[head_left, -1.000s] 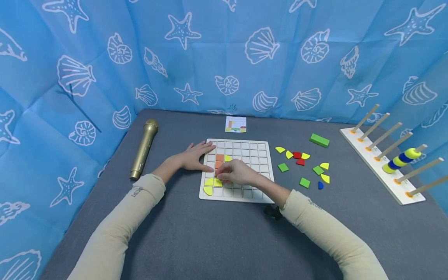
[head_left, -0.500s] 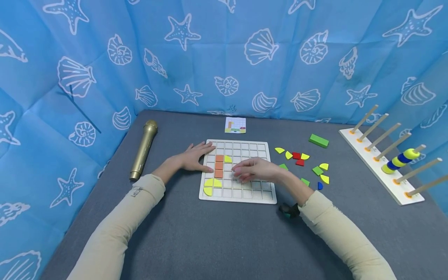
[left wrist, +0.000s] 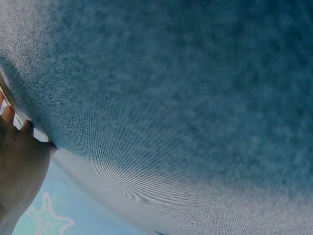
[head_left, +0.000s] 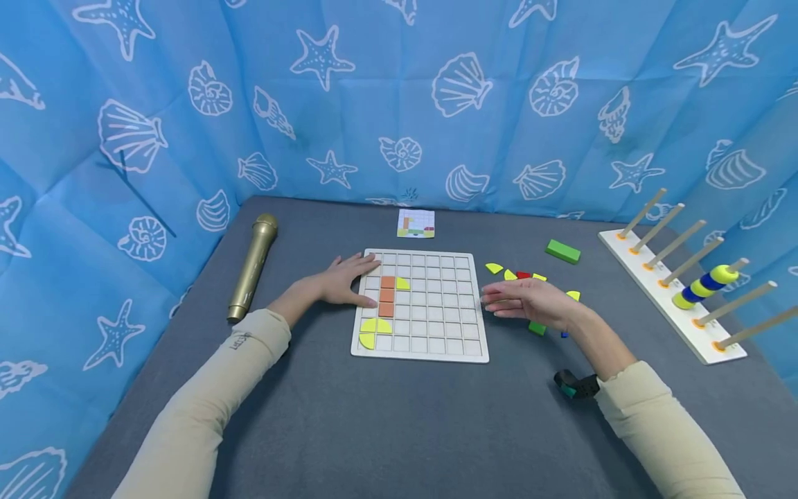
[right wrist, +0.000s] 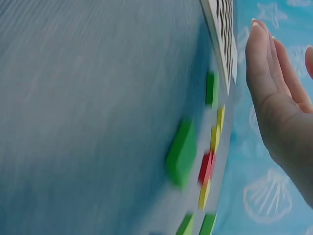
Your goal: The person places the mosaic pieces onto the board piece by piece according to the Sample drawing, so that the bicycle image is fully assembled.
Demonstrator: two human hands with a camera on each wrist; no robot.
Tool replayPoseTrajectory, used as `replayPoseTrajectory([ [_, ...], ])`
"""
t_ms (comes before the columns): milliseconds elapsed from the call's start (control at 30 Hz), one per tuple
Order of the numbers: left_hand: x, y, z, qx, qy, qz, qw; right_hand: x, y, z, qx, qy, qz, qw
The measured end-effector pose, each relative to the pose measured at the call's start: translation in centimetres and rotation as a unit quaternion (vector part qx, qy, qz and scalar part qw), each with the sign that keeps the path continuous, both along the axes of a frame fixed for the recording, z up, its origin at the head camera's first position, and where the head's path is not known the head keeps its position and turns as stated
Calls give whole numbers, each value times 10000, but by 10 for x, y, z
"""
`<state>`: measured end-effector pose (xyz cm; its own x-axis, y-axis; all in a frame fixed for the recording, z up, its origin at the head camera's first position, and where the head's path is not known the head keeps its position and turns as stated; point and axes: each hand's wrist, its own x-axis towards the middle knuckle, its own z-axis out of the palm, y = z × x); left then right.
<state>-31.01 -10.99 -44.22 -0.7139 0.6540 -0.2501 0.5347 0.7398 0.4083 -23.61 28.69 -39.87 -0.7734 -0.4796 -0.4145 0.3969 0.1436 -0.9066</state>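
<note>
My left hand (head_left: 346, 281) lies with spread fingers on the left edge of a white grid board (head_left: 436, 348); the left wrist view shows the hand (left wrist: 22, 161) at the far left. Set in the grid are a column of orange squares (head_left: 387, 294), a yellow quarter circle (head_left: 403, 283) beside its top, and several more yellow quarter circles (head_left: 369, 326) at lower left. My right hand (head_left: 530, 301), fingers extended and holding nothing, hovers just right of the board. It partly hides loose pieces: yellow quarter circles (head_left: 494, 267), a red piece (head_left: 523, 275), and a green square (head_left: 537, 328).
Behind the board lies a small pattern card (head_left: 415, 224). A gold microphone (head_left: 252, 267) is at left. Toward the right are a green block (head_left: 564, 251) and a white peg stand (head_left: 673, 298) with yellow and blue beads (head_left: 704, 285). A blue curtain (head_left: 399, 104) hangs behind.
My right hand has lifted off the lowest orange square and moved right, off the board to above the loose pieces. The left hand keeps its place on the board's edge.
</note>
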Motion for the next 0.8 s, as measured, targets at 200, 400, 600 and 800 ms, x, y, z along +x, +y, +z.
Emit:
replayPoseTrajectory([
  [200, -2, -1, -5, -42, 36, -5, 10000, 8, 36, 4, -56, 46, -404, 9992],
  [400, -2, -1, -5, 26, 38, -16, 10000, 13, 71, 5, -271, 59, -839, 9961],
  [600, -1, -1, -3, -1, 54, -13, 10000, 17, 100, 4, 171, 293, -1062, 9938],
  [800, 0, 0, 0, 7, 38, -20, 10000, 23, 118, -1, 854, 571, -1198, 9875],
])
